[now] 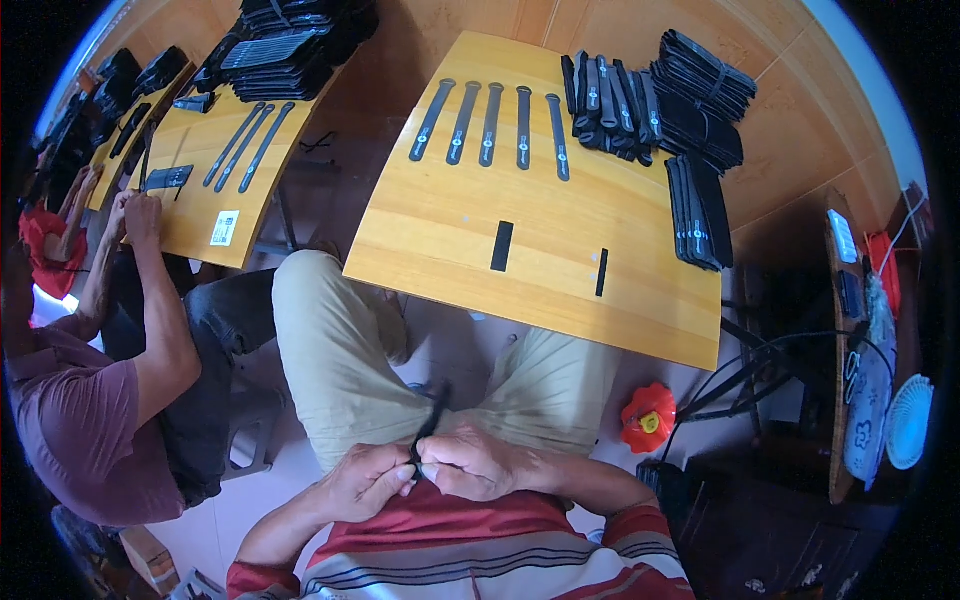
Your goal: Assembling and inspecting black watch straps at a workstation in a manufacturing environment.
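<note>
while the left hand [372, 482] and right hand [472, 463] clamped a black strap [433, 420], 5 grey straps [491, 122] lay on the table [430, 215] beside black bundles [706, 88].

"Where does your view look from?"
"The wearer's head: I'm on the left of two side-by-side fisheyes, facing down and forward over the striped shirt [440, 572]."
"How near?"
"Close above the left hand [370, 482] and right hand [475, 462], low in my frame. The yellow table [550, 230] sits farther ahead, and my wide lens reaches a co-worker [88, 420] at far left."
</note>
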Motion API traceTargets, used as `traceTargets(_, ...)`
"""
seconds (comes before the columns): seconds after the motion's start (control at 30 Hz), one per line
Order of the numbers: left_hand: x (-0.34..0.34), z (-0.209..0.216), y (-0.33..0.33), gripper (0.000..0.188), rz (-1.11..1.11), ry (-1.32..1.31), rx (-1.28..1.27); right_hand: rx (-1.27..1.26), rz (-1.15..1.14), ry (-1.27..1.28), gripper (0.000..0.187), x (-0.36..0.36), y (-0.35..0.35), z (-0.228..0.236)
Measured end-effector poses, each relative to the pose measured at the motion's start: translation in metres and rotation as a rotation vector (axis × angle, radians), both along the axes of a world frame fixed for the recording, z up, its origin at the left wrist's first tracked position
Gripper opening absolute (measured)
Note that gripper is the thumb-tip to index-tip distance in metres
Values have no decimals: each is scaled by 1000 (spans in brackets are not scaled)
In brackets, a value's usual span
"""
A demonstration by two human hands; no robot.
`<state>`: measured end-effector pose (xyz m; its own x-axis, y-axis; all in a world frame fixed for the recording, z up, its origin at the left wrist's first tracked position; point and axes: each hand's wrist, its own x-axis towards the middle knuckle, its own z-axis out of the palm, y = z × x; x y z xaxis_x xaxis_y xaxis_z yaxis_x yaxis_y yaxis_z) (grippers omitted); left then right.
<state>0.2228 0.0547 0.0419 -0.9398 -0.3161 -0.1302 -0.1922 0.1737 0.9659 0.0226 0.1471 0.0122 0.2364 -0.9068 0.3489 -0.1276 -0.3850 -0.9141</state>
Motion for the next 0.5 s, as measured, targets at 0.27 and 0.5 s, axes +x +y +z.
traceTargets(0.27,-2,1,-10,19,29,67,6,116,28,-31,29,1,-6,8)
traceTargets(0.5,-5,4,-16,19,-112,1,-42,-110,-122,153,36,0,1,8)
